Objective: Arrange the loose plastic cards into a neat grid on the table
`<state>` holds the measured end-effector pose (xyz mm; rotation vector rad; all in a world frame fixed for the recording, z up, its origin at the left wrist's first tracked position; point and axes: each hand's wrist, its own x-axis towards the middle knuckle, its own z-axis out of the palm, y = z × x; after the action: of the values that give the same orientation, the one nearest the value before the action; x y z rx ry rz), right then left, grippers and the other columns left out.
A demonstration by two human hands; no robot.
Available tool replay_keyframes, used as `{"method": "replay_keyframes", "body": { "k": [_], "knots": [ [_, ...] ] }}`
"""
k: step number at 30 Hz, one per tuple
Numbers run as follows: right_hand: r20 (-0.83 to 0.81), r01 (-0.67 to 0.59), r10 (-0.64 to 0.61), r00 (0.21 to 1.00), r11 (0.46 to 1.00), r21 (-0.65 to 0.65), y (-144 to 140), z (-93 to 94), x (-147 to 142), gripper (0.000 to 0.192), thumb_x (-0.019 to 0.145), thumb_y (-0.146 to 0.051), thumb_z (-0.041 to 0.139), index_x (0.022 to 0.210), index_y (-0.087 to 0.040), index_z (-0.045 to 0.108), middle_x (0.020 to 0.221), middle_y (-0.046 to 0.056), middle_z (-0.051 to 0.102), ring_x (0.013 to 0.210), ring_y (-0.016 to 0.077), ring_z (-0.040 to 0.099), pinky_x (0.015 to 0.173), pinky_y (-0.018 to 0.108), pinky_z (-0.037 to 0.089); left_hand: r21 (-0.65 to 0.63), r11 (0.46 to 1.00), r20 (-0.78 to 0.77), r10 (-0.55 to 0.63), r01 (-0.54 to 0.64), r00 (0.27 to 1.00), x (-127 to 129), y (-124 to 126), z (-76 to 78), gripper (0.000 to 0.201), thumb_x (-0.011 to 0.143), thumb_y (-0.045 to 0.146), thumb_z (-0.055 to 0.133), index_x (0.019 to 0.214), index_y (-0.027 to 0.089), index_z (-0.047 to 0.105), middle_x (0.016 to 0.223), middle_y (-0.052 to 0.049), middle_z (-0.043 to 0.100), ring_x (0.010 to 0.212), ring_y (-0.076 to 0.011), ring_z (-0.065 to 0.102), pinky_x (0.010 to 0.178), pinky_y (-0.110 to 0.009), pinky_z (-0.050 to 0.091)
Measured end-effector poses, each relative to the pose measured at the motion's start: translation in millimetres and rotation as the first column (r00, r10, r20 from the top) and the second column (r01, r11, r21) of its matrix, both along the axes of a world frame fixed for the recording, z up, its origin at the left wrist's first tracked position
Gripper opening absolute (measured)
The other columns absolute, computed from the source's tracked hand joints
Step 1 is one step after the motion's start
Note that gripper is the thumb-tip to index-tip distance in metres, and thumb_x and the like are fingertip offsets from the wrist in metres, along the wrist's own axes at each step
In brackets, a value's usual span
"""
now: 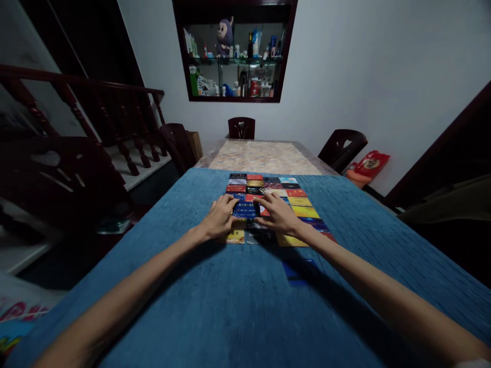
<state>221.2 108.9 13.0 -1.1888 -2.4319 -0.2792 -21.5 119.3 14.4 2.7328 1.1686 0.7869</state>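
Note:
Between my two hands is a blue card (246, 210) with pale lettering, above several rows of cards laid edge to edge. My left hand (219, 217) pinches its left side with thumb and fingers. On the opposite side my right hand (280, 213) grips the card's right edge in the same way. Below my hands lie a yellow card (235, 236) and a dark card (261, 236). Farther right in the rows are another yellow card (306, 211) and a red card (296, 193). My hands cover parts of the middle rows.
A separate blue card (301, 272) lies nearer me, under my right forearm. The blue cloth (215, 317) covers the near part of the table; a patterned tabletop (264, 155) shows beyond. Chairs (343, 148) stand around it, with a wall cabinet (235, 99) behind.

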Motion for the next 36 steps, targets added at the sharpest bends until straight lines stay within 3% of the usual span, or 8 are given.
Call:
{"method": "replay_keyframes", "body": {
  "k": [11, 19, 25, 36],
  "knots": [
    [0.074, 0.166, -0.151, 0.986, 0.952, -0.256, 67, 7.4, -30, 0.054, 0.086, -0.038, 0.064, 0.134, -0.014, 0.057, 0.124, 0.016, 0.06, 0.116, 0.0311, 0.05, 0.094, 0.039, 0.042, -0.053, 0.993, -0.014, 0.104, -0.105, 0.994, -12, 69, -9.2, 0.038, 0.079, 0.014, 0.058, 0.117, 0.016, 0.059, 0.122, -0.012, 0.059, 0.114, -0.03, 0.05, 0.099, -0.05, 0.043],
    [0.112, 0.216, -0.19, 0.975, 0.928, -0.302, 100, 0.2, -40, 0.051, 0.085, -0.046, 0.063, 0.127, -0.016, 0.061, 0.125, 0.015, 0.062, 0.117, 0.0321, 0.052, 0.088, 0.036, 0.044, -0.085, 0.986, -0.017, 0.143, -0.144, 0.99, -16, 97, -20.6, 0.03, 0.08, 0.017, 0.058, 0.109, 0.018, 0.065, 0.117, -0.01, 0.062, 0.111, -0.0285, 0.052, 0.1, -0.048, 0.043],
    [0.161, 0.252, -0.209, 0.965, 0.91, -0.33, 110, -3.2, -46, 0.048, 0.084, -0.047, 0.064, 0.122, -0.018, 0.064, 0.125, 0.014, 0.064, 0.117, 0.0346, 0.052, 0.086, 0.037, 0.044, -0.128, 0.977, -0.03, 0.169, -0.172, 0.985, -18, 108, -31.1, 0.031, 0.079, 0.019, 0.061, 0.11, 0.017, 0.067, 0.117, -0.01, 0.063, 0.112, -0.029, 0.052, 0.101, -0.048, 0.043],
    [0.236, 0.286, -0.211, 0.949, 0.892, -0.35, 108, 0.4, -50, 0.039, 0.085, -0.041, 0.064, 0.118, -0.022, 0.068, 0.118, 0.011, 0.07, 0.117, 0.0364, 0.054, 0.084, 0.039, 0.047, -0.145, 0.98, -0.039, 0.135, -0.139, 0.99, -25, 115, -37.1, 0.031, 0.079, 0.02, 0.06, 0.108, 0.014, 0.07, 0.114, -0.012, 0.067, 0.109, -0.0275, 0.06, 0.103, -0.044, 0.045]
  ]
}}
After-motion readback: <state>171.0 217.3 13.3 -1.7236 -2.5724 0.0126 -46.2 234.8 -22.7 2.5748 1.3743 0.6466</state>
